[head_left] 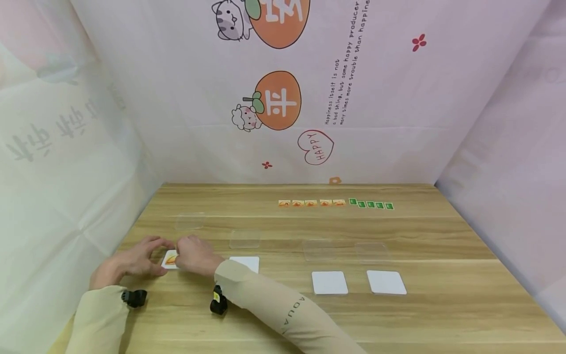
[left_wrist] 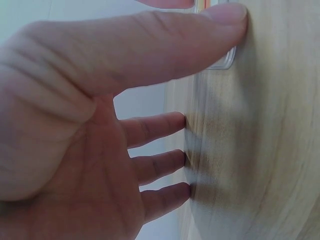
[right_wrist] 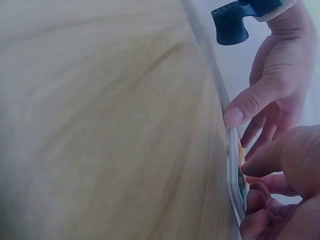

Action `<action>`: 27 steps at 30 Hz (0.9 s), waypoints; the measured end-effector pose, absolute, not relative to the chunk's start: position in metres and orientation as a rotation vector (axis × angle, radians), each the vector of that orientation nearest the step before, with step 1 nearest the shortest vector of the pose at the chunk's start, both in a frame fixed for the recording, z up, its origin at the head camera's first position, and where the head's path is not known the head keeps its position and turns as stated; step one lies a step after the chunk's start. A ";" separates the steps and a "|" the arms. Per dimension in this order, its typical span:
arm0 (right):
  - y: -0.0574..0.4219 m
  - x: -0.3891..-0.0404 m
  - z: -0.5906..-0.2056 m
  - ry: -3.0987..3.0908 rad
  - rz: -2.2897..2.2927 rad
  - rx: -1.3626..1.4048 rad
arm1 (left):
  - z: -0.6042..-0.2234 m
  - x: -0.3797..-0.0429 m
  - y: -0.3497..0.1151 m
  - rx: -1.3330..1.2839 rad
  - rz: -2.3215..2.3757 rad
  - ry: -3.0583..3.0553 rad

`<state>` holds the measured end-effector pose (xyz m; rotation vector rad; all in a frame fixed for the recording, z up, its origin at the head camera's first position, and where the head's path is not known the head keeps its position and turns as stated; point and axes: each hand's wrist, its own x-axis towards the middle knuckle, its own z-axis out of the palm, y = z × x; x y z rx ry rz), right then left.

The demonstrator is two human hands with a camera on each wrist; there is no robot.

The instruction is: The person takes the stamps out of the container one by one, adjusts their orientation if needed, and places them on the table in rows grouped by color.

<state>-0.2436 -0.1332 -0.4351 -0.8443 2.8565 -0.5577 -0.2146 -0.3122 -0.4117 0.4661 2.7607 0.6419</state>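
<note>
A white square tile with an orange-and-yellow picture on its face lies on the table at the left. My left hand holds it by its edges between thumb and index finger. In the left wrist view, the left thumb lies along the clear rim, while the other fingertips touch the table. My right hand is curled over the tile's right side, fingertips at the picture card, which shows a bit of green in the right wrist view. The right fingers partly hide that card.
White tiles lie to the right: one partly behind the right sleeve, two more. Several clear plates stand behind them. At the back are rows of small orange cards and green cards. Printed cloth walls surround the table.
</note>
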 end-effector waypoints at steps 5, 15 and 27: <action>-0.137 -0.243 -0.435 2.845 -0.558 -0.819 | -0.413 -0.215 -0.313 0.459 0.652 2.757; -0.140 -0.242 -0.435 2.827 -0.584 -0.830 | -0.412 -0.217 -0.314 0.474 0.650 2.753; -0.139 -0.244 -0.435 2.849 -0.577 -0.901 | -0.412 -0.216 -0.314 0.470 0.669 2.740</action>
